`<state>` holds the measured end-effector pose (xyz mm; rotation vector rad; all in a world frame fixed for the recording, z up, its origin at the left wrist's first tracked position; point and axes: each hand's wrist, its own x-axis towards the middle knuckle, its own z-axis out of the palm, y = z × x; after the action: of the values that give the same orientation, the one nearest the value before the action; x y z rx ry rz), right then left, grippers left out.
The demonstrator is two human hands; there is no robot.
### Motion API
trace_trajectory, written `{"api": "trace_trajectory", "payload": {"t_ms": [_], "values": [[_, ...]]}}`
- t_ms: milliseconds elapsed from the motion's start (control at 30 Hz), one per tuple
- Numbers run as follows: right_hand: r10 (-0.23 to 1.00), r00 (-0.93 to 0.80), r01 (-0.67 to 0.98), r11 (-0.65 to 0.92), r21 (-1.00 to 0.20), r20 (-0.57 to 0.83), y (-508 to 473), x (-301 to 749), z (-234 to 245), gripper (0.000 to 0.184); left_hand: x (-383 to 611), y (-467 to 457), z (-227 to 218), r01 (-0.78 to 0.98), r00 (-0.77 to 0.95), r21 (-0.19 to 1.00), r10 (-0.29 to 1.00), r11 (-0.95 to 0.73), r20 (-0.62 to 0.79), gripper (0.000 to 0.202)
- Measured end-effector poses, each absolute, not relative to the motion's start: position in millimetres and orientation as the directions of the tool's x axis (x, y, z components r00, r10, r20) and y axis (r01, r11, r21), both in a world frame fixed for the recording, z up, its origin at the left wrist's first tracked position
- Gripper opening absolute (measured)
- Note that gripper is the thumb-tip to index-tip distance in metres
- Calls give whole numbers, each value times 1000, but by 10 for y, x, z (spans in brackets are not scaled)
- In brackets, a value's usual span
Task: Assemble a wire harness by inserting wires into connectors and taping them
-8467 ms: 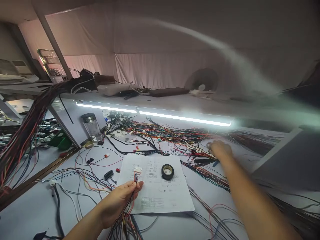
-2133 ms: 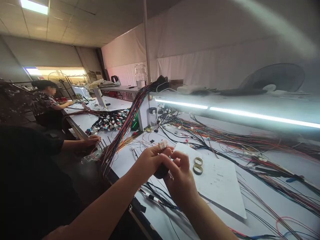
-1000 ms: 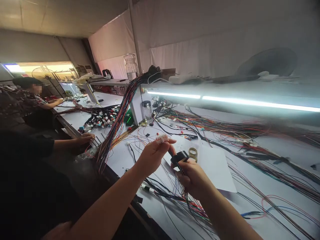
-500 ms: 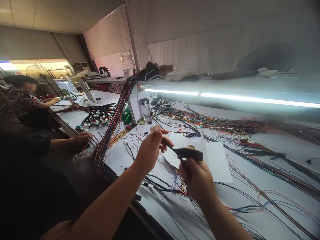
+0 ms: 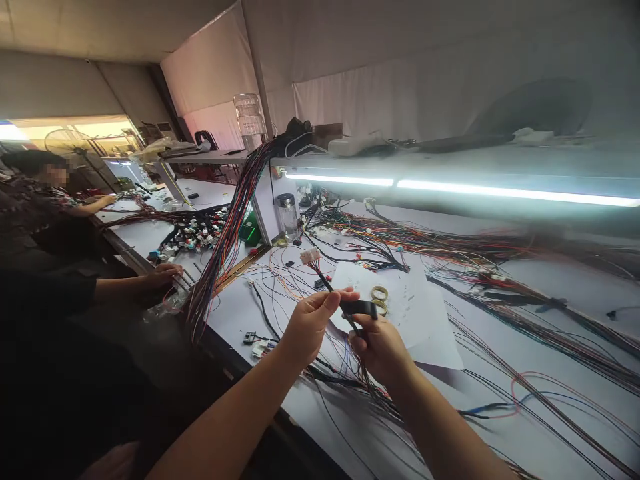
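Note:
My left hand (image 5: pixel 309 328) pinches a wire bundle (image 5: pixel 323 277) between thumb and fingers, a short way below the white connector (image 5: pixel 310 256) on its end. The part of the bundle near the fingers looks black and wrapped. My right hand (image 5: pixel 383 345) is closed round a roll of black tape (image 5: pixel 362 307), close beside the left fingertips. Loose wires run down below the right hand; whether its fingers also grip them is hard to see.
White paper sheets (image 5: pixel 430 333) lie under the hands, with tape rings (image 5: pixel 380 293) on them. Wire harnesses (image 5: pixel 450 247) stretch along the bench. A glass bottle (image 5: pixel 287 217) stands by the divider, where a thick cable bundle (image 5: pixel 240 213) hangs. Another person's hand (image 5: pixel 163 275) is at left.
My left hand has shifted from the connector down along the wire bundle, leaving the connector in the open. My right hand and the tape roll have come left and nearer to it.

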<state>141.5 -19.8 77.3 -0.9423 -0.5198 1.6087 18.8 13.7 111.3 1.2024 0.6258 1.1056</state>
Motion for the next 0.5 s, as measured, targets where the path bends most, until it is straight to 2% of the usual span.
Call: {"api": "trace_trajectory", "payload": {"t_ms": [100,167,233,267,333,400,433,467,500], "values": [[878,-287,-493,-479,-727,-383,-169,1533,761,26,75,192,1239,-150,548,979,813,-136,197,30],[889,-298,-493,-455,-742,-347,-202,1568,783,27,15,237,1317,27,593,958,776,-286,215,31],[954,-190,-504,-296,-812,-230,-262,1563,803,35,-15,275,1372,200,551,886,795,-419,252,32],[986,-107,-462,-166,-871,-131,-292,1549,805,39,-17,287,1387,264,514,851,813,-453,274,32],[989,9,-233,146,-961,148,-339,1505,791,43,1,298,1393,332,450,824,845,-458,289,34],[911,23,50,409,-911,411,-361,1455,766,38,39,291,1371,315,410,858,874,-405,262,34],[871,37,130,482,-867,490,-364,1435,754,32,61,282,1352,274,392,892,888,-360,239,34],[854,84,143,499,-855,513,-362,1422,744,27,83,271,1330,212,374,926,901,-312,218,33],[867,158,87,464,-882,472,-355,1418,735,23,105,259,1307,133,357,954,911,-267,205,32]]}}
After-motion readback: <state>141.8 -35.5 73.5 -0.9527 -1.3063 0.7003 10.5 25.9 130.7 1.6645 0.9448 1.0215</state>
